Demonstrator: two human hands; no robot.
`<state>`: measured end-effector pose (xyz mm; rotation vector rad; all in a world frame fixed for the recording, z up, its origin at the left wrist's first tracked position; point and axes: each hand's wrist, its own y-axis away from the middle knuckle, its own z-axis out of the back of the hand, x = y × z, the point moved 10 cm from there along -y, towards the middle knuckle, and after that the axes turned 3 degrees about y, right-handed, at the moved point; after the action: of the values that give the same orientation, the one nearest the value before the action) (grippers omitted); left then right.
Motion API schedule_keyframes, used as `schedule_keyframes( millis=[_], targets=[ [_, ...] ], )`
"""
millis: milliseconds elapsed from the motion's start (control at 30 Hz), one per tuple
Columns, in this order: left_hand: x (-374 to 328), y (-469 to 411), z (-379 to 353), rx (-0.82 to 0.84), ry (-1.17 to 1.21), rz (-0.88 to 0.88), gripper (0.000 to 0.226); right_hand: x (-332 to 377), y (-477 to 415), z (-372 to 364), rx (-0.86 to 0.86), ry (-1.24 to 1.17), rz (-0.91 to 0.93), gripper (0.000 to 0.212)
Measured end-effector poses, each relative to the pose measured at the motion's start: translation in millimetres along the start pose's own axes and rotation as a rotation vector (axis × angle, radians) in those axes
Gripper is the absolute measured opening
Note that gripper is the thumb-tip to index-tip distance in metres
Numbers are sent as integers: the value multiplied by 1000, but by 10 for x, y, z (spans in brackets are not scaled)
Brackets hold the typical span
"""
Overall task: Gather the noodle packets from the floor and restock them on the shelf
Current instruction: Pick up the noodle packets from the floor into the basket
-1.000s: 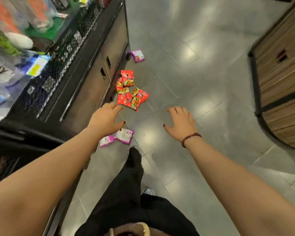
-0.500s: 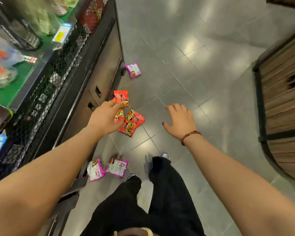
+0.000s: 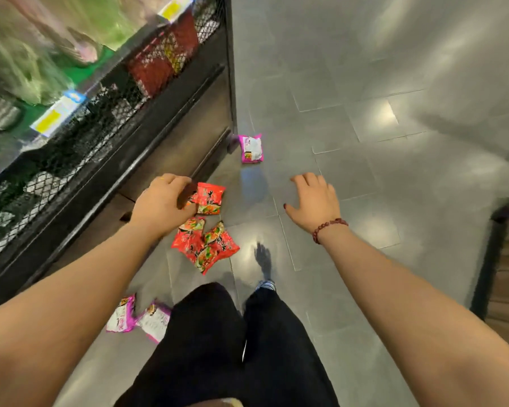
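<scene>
Now: top red packet (image 3: 210,198) lies flat on floor (image 3: 365,171) at 3 o'clock of L hand (image 3: 162,204), right at its fingertips. L fingers are curled over the packet's 9 o'clock edge; can't tell if they pinch it or only hover.

R hand (image 3: 315,201) sits well apart, at packet's 3 o'clock, fingers loose & spread, holding nothing. L hand is nearer, so pick prob. falls to it.

Packet looks near-square here; long axis approx 9–3, slight tilt.

Red pile (image 3: 206,245) is at 4–5 o'clock of L hand, packets overlapped, lowest corner pointing to 5. Far pink packet (image 3: 251,148) is at 2 o'clock, long axis 12–6. Pink pair (image 3: 121,315) is at 6–7, by the legs.

Shelf (image 3: 80,142) is at 9–11 o'clock.
</scene>
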<state>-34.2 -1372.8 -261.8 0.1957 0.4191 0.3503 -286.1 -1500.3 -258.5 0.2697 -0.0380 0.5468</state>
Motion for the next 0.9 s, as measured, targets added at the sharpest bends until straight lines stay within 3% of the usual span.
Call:
schedule_keyframes(
  millis=[567, 900],
  targets=[
    [415, -1801, -509, 31, 127, 401, 65, -199, -2810, -337, 187, 2, 239, 60],
    [832, -2467, -1296, -100, 190, 771, 78, -334, -4291, -1262, 288, -16, 390, 60]
  ],
)
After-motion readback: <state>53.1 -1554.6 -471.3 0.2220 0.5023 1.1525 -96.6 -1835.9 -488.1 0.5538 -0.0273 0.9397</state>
